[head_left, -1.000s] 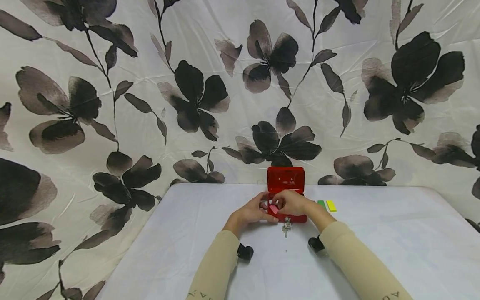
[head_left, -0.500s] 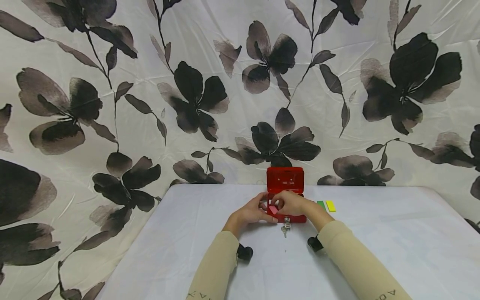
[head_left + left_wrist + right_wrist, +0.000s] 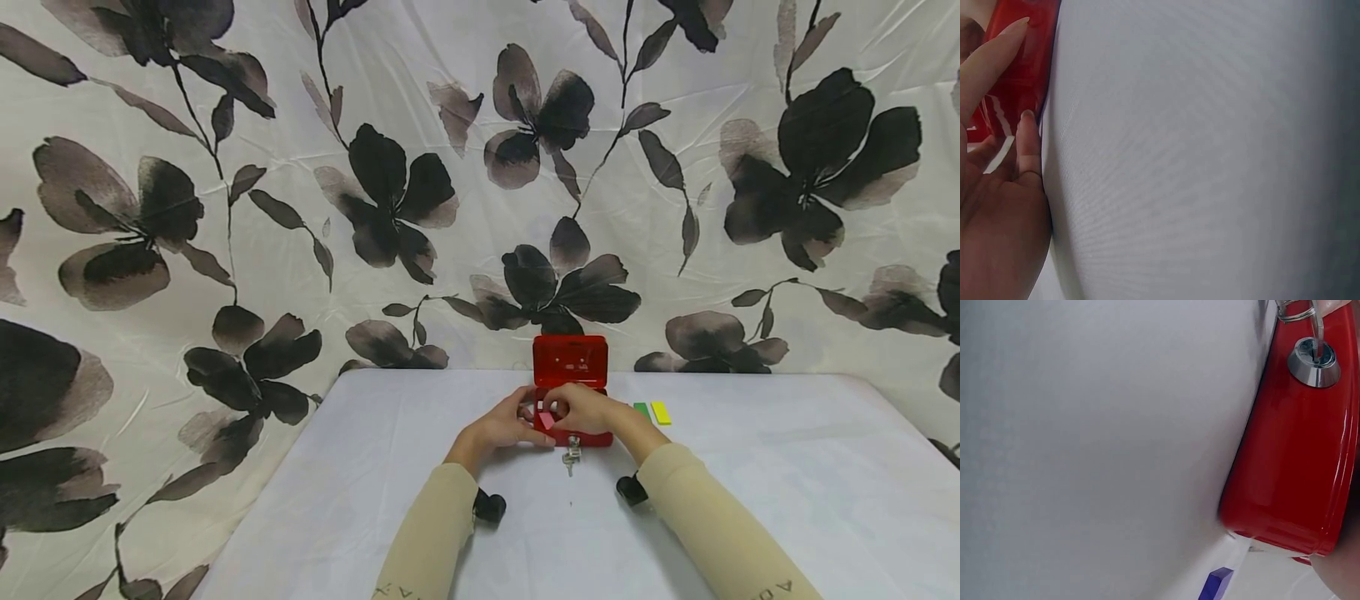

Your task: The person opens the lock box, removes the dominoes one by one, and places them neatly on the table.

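Observation:
A red metal cash box (image 3: 598, 438) stands on the table with its lid (image 3: 571, 360) raised. My left hand (image 3: 501, 422) holds the box at its left end; in the left wrist view the thumb lies on the front wall and other fingers touch the side. My right hand (image 3: 588, 407) reaches over the box's opening and pinches a small pink block (image 3: 547, 420), which is tilted. Keys (image 3: 570, 458) hang from the front lock (image 3: 1314, 362), one inserted in it. Both hands hide most of the box's inside.
A green block (image 3: 642, 409) and a yellow block (image 3: 660, 412) lie on the white table (image 3: 750, 483) to the box's right. A purple block (image 3: 1215, 584) shows in the right wrist view. Floral cloth (image 3: 420, 275) hangs behind the table.
The pink block has turned slightly between the right fingers and sits a touch lower. Both hands and the box otherwise keep their places.

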`<state>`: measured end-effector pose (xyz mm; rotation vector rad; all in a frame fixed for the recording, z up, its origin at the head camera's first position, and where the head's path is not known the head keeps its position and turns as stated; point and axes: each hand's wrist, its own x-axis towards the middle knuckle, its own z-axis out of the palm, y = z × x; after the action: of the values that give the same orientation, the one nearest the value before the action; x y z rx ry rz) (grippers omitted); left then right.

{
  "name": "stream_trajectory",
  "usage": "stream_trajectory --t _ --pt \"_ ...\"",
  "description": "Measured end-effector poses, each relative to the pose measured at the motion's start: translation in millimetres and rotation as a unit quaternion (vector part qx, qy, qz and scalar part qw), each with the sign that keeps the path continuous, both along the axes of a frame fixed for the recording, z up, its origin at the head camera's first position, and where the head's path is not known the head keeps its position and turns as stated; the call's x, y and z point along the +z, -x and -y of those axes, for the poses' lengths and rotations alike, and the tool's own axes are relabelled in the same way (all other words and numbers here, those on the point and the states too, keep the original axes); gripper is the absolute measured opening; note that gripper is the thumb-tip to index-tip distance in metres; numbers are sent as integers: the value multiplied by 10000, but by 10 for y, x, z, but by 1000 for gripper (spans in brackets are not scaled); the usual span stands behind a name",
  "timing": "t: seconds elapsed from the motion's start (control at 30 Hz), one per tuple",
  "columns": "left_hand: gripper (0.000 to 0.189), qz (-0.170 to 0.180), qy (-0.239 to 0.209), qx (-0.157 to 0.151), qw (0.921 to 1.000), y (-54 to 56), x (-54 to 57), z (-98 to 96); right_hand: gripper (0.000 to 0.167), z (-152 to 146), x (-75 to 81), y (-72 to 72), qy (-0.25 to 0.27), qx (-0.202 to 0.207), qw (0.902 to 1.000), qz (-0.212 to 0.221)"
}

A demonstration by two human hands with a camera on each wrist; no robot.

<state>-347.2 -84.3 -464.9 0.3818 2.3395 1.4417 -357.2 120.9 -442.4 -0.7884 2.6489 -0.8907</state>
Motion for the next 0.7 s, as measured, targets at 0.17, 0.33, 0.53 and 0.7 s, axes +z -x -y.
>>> stream_trajectory --t 0.17,0.33,0.53,0.7 --pt "92 -3 -9 -13 10000 2 -5 -3 31 -22 -1 -15 222 111 9996 -139" --pt "95 -3 42 2 10000 6 -7 -1 30 -44 19 -34 424 102 9986 -297" --pt "95 -34 140 3 9999 -3 -7 -2 33 -124 67 -72 722 -41 9960 -522" --pt "92 -61 55 -59 9999 -3 5 -10 35 -211 129 -104 861 -109 9941 -656"
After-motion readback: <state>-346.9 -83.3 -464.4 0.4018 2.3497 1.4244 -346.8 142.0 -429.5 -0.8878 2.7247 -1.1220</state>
